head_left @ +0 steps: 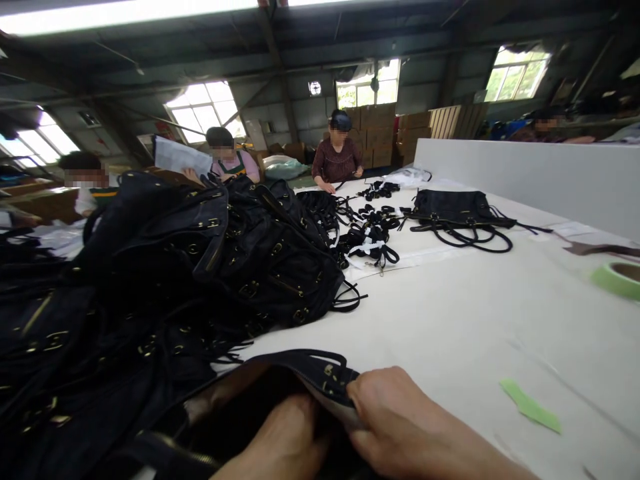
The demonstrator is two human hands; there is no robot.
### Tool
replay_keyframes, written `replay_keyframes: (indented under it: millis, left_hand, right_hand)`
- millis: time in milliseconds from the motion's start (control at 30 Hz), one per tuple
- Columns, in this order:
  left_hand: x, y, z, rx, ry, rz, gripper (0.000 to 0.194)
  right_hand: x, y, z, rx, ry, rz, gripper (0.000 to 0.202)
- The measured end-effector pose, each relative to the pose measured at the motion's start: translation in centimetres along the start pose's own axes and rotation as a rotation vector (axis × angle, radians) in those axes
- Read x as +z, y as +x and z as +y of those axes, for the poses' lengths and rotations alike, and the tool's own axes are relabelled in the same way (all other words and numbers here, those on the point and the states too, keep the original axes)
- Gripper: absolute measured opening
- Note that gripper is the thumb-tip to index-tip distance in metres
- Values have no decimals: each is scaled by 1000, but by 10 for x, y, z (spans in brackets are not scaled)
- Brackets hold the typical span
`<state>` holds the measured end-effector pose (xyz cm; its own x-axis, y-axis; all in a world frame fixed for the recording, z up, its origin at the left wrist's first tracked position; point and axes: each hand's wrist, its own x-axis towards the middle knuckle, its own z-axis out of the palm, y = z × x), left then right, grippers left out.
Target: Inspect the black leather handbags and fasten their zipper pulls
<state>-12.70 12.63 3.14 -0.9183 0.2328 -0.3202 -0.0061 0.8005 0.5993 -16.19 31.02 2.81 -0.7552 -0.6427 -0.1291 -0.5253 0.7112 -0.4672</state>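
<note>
At the bottom of the view both my hands grip the open top of a black handbag (280, 390) with brass buckles. My right hand (400, 420) pinches the bag's rim by its thumb and fingers. My left hand (280, 443) sits just inside the opening, holding the lining edge. Part of the bag lies below the frame edge.
A large heap of black handbags (165, 280) fills the left of the white table (465, 320). Bundled black straps (367, 237) and one flat bag (453, 207) lie farther back. A green tape roll (620, 277) and green scrap (530, 405) lie right. Three other people work at the far end.
</note>
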Motion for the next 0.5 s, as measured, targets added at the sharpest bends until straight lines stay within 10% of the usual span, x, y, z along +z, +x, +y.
replay_keyframes:
  millis: [200,500]
  left_hand:
    - [13,6,4,-61,-243,-26,51]
    - [-2,3,-32,131,282,-3,33]
  right_hand:
    - [-2,0,2,20,41,30,11]
    - [8,24,7,11,-85,-133,8]
